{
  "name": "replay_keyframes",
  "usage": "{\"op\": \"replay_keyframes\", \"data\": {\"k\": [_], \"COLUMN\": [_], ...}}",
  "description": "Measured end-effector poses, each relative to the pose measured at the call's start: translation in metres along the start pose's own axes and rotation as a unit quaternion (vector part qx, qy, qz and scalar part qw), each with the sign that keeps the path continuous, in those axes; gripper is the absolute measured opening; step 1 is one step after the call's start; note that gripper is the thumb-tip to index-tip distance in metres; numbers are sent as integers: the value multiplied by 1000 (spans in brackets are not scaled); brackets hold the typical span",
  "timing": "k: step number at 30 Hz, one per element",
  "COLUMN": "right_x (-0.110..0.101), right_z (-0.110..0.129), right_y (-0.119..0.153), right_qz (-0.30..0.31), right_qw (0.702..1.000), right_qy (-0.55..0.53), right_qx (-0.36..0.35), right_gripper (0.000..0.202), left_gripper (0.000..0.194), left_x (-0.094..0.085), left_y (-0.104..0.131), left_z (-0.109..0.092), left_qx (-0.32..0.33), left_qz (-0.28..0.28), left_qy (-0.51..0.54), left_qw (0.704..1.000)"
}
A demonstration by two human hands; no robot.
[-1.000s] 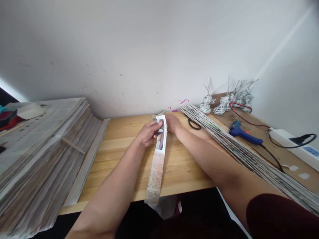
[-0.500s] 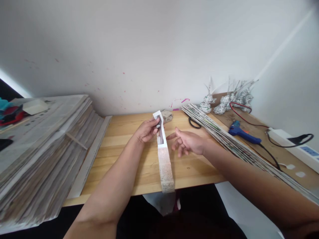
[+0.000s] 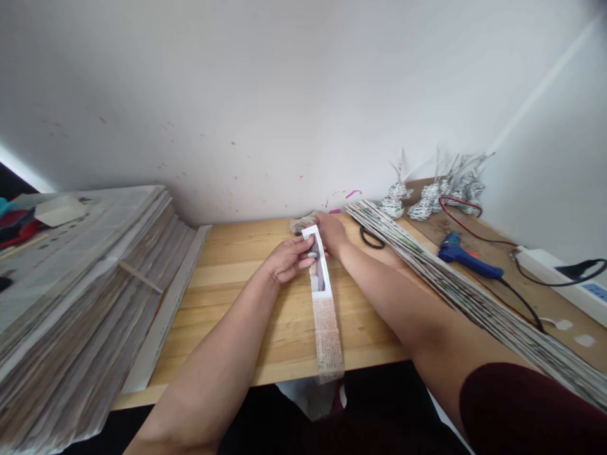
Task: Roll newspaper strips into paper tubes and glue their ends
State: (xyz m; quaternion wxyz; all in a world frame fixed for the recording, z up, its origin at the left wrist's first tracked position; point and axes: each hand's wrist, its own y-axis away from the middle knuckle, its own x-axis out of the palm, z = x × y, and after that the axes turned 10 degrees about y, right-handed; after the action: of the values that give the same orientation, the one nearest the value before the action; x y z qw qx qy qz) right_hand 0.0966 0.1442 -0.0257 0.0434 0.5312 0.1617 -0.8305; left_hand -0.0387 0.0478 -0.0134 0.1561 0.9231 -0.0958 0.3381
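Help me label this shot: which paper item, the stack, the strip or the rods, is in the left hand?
The narrow strip: the left hand pinches it near its far end. The stack lies left, the rods right, neither held.

A pale wall, flecked low down with red and pink marks, rises behind the light wooden worktop. A bright diagonal band separates it from a 2nd pale wall at right. Another bright strip slants at far left.

Prob. craft wkshop: glue gun, newspaper stack, rolled-paper sticks & wrapped-paper figs.
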Motion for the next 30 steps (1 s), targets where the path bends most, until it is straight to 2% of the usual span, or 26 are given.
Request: {"op": "replay_keyframes", "data": {"k": [4,8,11,13,15,19,21,26,30], "right_x": [2,-5,-17,-25,-31,-36,-34,-27,-27], "right_z": [3,-4,-13,-17,-19,-17,-17,-22,-24], "right_y": [-3,0,10,21,34,54,60,63,61], "right_qz": [-1,2,-5,2,28,95,112,109,109], "right_qw": [1000,997,990,978,962,889,866,863,858], "right_qy": [-28,-76,-141,-202,-264,-432,-471,-487,-499], "right_qx": [-4,-2,20,45,66,119,128,81,61], "right_gripper": [16,10,20,18,25,37,40,41,18], "left_gripper": [7,4,3,4,7,10,11,8,13], "left_x": [0,2,3,4,5,7,8,7,6], "left_y": [-1,-1,-1,0,1,2,2,1,0], "left_z": [0,0,0,-1,-1,-2,-2,1,6], "left_qx": [3,7,13,6,-9,-25,-16,-4,-3], "left_qz": [-14,-32,-53,-61,-62,-50,-43,-58,-66], "left_qy": [-4,-9,-12,-12,-10,11,22,-6,-41], "left_qw": [1000,999,998,998,998,998,999,998,997]}}
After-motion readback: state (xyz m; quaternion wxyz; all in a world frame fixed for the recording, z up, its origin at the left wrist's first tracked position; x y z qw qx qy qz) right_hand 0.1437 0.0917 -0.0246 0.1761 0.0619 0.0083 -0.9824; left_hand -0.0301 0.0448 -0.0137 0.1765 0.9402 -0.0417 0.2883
